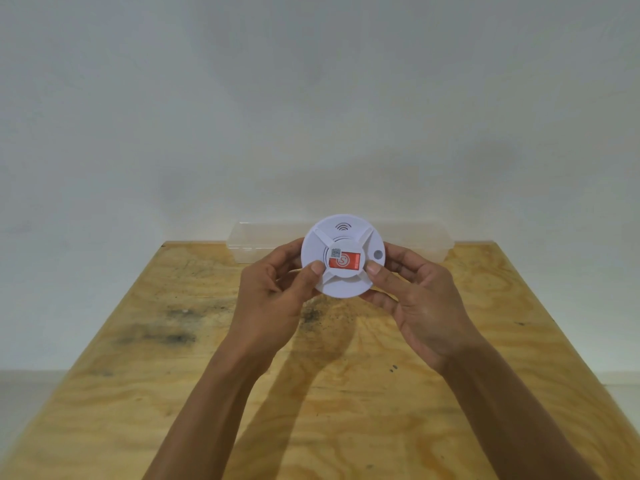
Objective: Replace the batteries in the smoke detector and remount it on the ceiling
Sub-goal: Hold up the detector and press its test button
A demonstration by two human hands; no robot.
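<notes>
A round white smoke detector (343, 237) is held up above the table, its face turned toward me. It carries an orange sticker with a small QR code at its middle, a wifi mark near the top and a grey button at its right edge. My left hand (273, 292) grips its left rim, thumb on the face. My right hand (415, 296) grips the right rim, thumb pressed beside the sticker. No batteries are visible.
A plywood table (207, 393) with dark stains stretches from me to a plain white wall. A long clear plastic box (426, 240) lies at the table's far edge, partly hidden behind the detector. Floor shows past both side edges.
</notes>
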